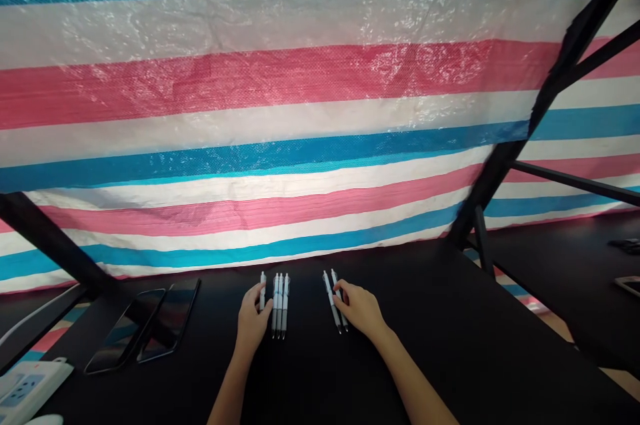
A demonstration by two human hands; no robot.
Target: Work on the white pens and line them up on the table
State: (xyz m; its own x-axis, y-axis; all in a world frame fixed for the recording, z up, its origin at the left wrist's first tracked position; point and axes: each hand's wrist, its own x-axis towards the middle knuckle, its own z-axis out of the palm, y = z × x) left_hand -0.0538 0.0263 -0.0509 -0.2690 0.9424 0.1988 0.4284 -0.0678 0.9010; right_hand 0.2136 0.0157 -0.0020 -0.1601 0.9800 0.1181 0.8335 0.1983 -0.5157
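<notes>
White retractable pens, six in all, occupy the lower middle of the frame on a black counter, in three groups: a single pen, a trio lying parallel and close together, and a pair set well to the right of the trio. The barrels bear faint blue markings. The counter runs diagonally toward the right of the frame. Two smartphones lie side by side at its lower left, with a white power strip at the lower left corner. A tarpaulin striped in blue, white and pink fills the upper frame behind the counter, and a black frame beam crosses it at upper right. A second dark surface lies at the right edge.

Both forearms enter from the bottom edge and converge on the pens. The left hand stands just beside the trio, its fingers and thumb pinching the single pen. The right hand lies palm down, angled inward, its fingers extended over the pair and touching it; whether they grip the pair cannot be determined.
</notes>
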